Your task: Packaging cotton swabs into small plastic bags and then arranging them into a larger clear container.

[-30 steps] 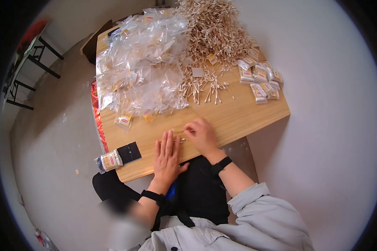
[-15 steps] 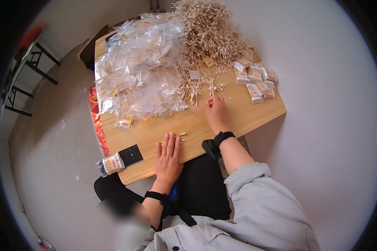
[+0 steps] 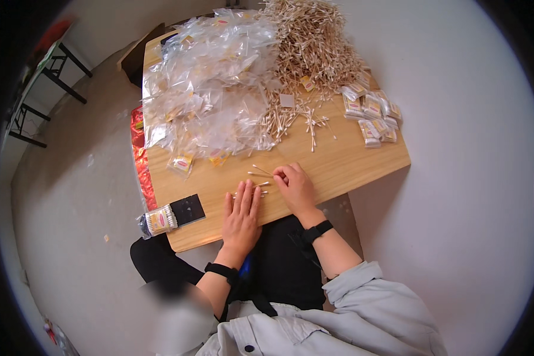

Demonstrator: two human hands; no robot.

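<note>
My left hand [image 3: 241, 221] lies flat near the table's front edge, fingers stretched out over a few cotton swabs [image 3: 263, 193] whose tips stick out to the right. Just to its right, my right hand [image 3: 294, 187] pinches cotton swabs [image 3: 260, 171] between thumb and fingers; their ends point left. How many it holds I cannot make out. Beyond both hands, loose swabs [image 3: 312, 127] lie scattered at the foot of a tall heap of swabs [image 3: 314, 47].
A large pile of clear plastic bags [image 3: 213, 89] covers the far left of the wooden table [image 3: 332, 172]. Small filled swab packs [image 3: 372, 113] sit at the right. A packed bag of swabs [image 3: 160, 220] rests beside a black pad [image 3: 187, 209] at the left front edge.
My right hand has drawn back from the loose swabs toward my left hand, bringing swabs in its pinch. My left hand has stayed over its swabs. The view has shifted slightly.
</note>
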